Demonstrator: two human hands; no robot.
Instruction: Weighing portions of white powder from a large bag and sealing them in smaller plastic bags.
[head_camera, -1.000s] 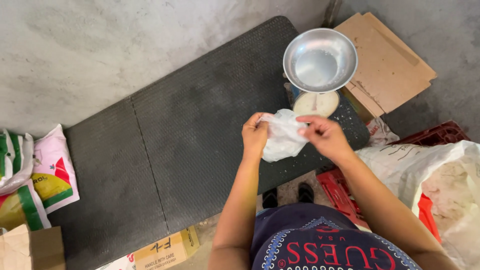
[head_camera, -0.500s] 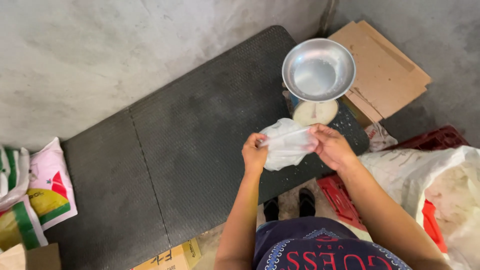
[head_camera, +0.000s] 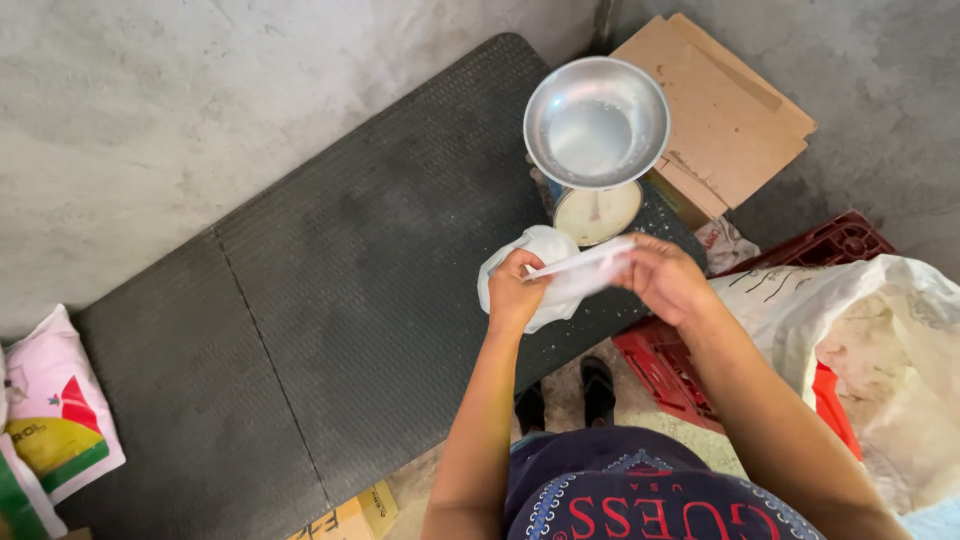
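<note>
While both hands grasp it, thin crumpled white plastic bag (head_camera: 553, 275), left hand (head_camera: 515, 293) and right hand (head_camera: 664, 280) pinching its stretched edge, above dark textured mat (head_camera: 330, 300).

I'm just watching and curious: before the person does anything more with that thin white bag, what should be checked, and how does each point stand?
1. Both hands on the bag: ok. Left hand and right hand pinch the white plastic bag.
2. Bag mouth open: cannot tell; the edge is stretched flat between the hands.
3. Scale pan free: ok, nothing in the metal bowl.
4. Scale dial readable: not ok, partly hidden by the pan.
5. Large white sack within reach: ok, beside the right arm.
</note>
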